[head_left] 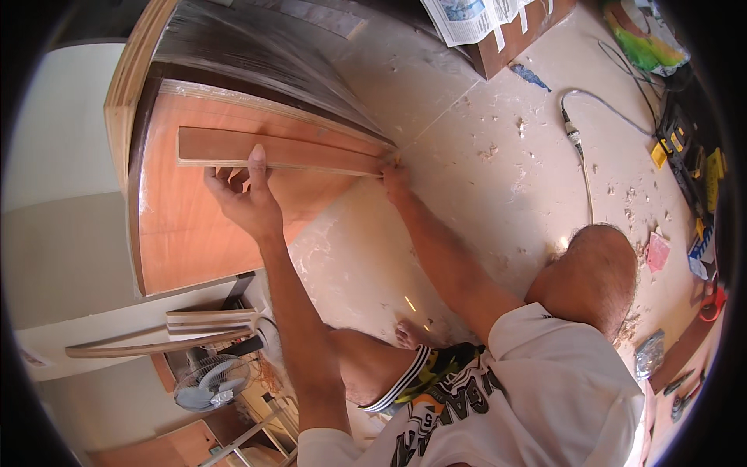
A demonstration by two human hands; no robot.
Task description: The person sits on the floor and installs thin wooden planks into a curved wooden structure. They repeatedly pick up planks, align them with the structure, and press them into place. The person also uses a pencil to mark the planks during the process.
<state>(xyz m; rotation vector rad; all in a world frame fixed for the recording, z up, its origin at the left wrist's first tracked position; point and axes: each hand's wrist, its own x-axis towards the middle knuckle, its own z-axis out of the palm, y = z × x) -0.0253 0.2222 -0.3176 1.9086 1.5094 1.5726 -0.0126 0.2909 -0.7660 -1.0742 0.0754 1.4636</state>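
A long, narrow plywood strip [311,154] with a reddish-brown face lies across the front of an orange-brown wooden cabinet panel [194,233]. Toward the strip's left end, my left hand [247,191] holds it, thumb over the face and fingers curled under the lower edge. At the other end, close to the floor, my right hand [395,180] is closed round the strip's tip; its fingers are partly hidden. Along the panel's upper side runs a dark frame edge [257,97], just beyond the strip. Whether the strip touches the panel, I cannot tell.
Wood shavings [486,152] litter the tiled floor [467,194]. A cable connector [573,132] lies to the right, near a black and yellow toolbox [685,148]. A fan [210,383] stands at lower left. Newspaper [467,19] covers part of a brown cabinet [506,47].
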